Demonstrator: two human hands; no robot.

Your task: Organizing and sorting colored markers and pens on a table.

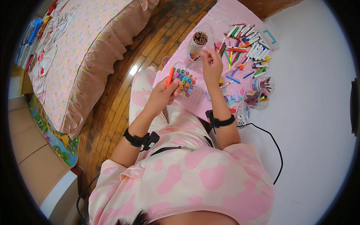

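Note:
My left hand (pixel 166 92) holds an orange marker (pixel 170 77) upright at the left edge of a clear holder with many colourful capped markers (pixel 184 81). The holder's lower part (pixel 194 98) shows bare slots. Further right, my right hand (pixel 212 63) has its fingers curled beside a clear container (pixel 194 56) with a few short coloured pieces in it; whether it holds anything is unclear. Above that container a clear cup of brown pencils (pixel 200 38) stands upright. Loose markers and pens (pixel 242 50) lie in a spread pile on the pink cloth beyond my right hand.
Clear tubs of pens (pixel 264 85) (pixel 257 99) and one of white-ended sticks (pixel 242 118) lie along the white wall (pixel 309 112). Small pastel blocks (pixel 236 97) are near my right forearm. A clear box with a blue handle (pixel 270 36) is at the far right. A bed (pixel 92 36) stands left.

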